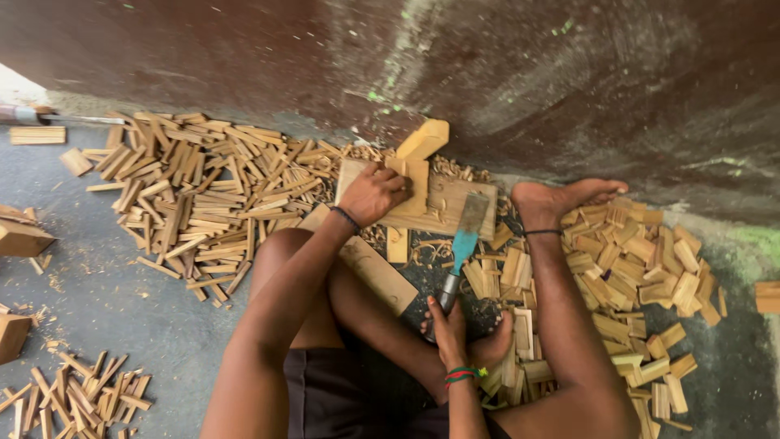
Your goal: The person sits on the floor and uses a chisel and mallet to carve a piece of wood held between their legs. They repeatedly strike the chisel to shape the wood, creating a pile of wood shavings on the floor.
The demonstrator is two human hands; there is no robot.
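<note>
My left hand [371, 193] grips a small wooden piece [414, 180] standing on a flat wooden board [447, 207] in front of me. My right hand [445, 327] holds the handle of a wide chisel [465, 241] with a teal ferrule; its blade rests flat on the board, just right of the piece. A long plank [375, 270] lies across my left leg. A wedge-shaped block [422, 138] leans against the wall behind the board. My right foot [561, 197] rests beside the board.
A big heap of thin wood strips [195, 187] lies to the left, a smaller one [77, 398] at lower left. Short cut blocks [642, 276] pile up at right. Larger blocks [20, 240] sit at the left edge. A dark wall [487, 73] rises behind.
</note>
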